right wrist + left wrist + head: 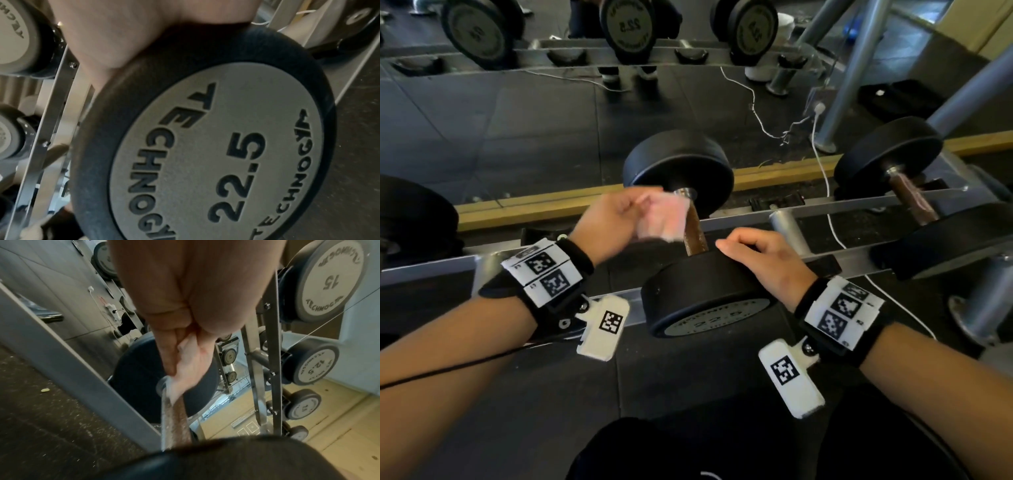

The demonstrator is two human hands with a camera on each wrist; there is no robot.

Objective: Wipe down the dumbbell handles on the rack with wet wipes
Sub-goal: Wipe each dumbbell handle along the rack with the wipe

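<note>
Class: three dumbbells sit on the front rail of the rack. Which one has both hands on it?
The middle dumbbell: the left hand holds a wipe against its handle, and the right hand rests on its near head. The dumbbells either side go untouched.

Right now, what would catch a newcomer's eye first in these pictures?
In the middle of the rack, the left hand presses a white wet wipe against the brown handle of a 22.5 dumbbell. The right hand rests on its near black head.
</note>
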